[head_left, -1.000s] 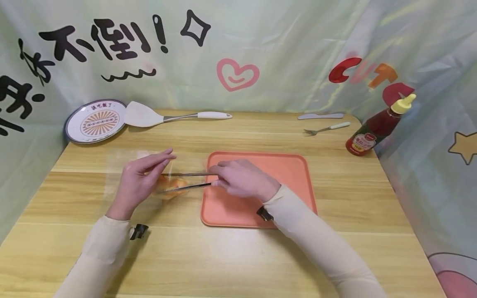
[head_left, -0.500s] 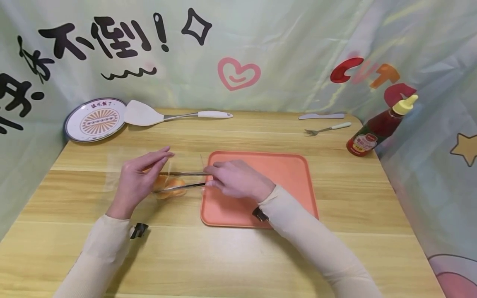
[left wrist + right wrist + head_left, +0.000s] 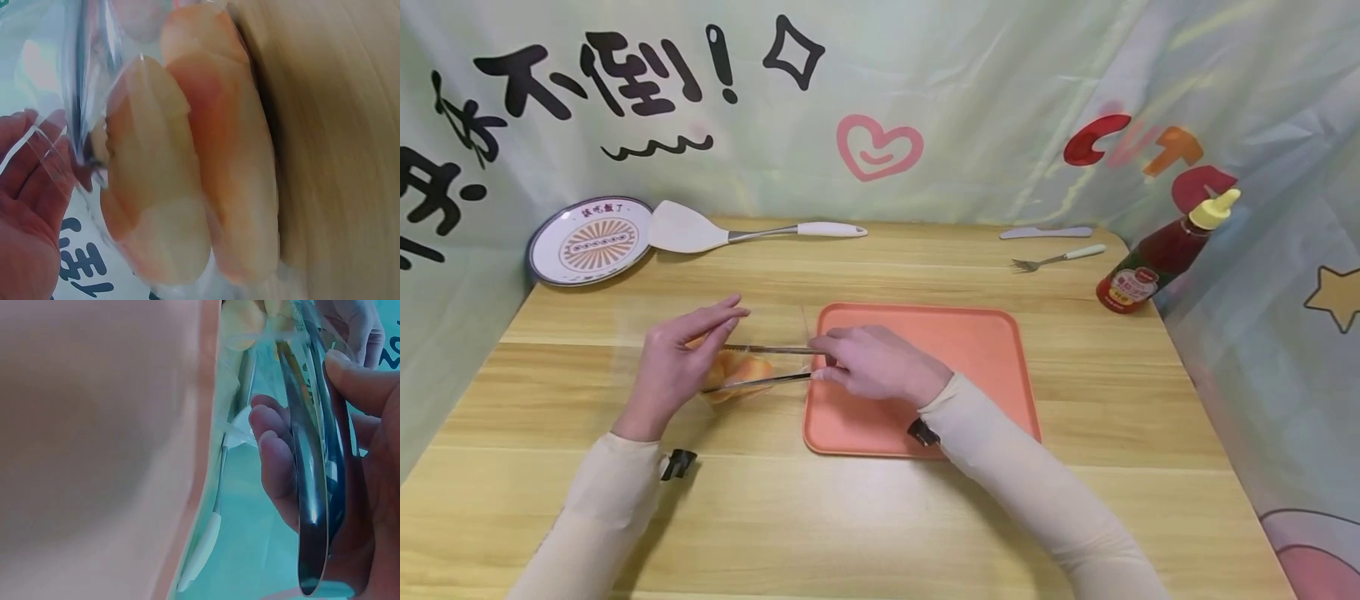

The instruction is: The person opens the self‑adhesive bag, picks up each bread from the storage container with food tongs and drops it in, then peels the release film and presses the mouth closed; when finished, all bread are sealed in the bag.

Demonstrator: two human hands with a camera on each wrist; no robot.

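Note:
My right hand [image 3: 880,362] grips metal tongs [image 3: 775,350], over the left part of the orange tray [image 3: 917,442]. The tongs' arms stand apart and point left into a clear plastic bag [image 3: 87,206]. In the left wrist view, two long bread rolls [image 3: 156,181] lie side by side within the bag, with a tong arm along the left one. My left hand [image 3: 681,367] is beside the bag, its fingers straight and the film running across them. From above, this hand hides part of the rolls and the tong ends. The right wrist view shows the tongs' bend [image 3: 312,562] low in the palm.
Along the back lie a white plate [image 3: 598,242], a white spatula [image 3: 688,229], a knife [image 3: 1045,234] and a fork [image 3: 1060,259]. A red sauce bottle [image 3: 1150,262] with a yellow cap stands at the back right. Printed cloth [image 3: 970,108] hangs behind the table.
The right hand and tongs have shifted slightly left, deeper over the rolls, and the tong arms have spread a little. The left hand has barely moved.

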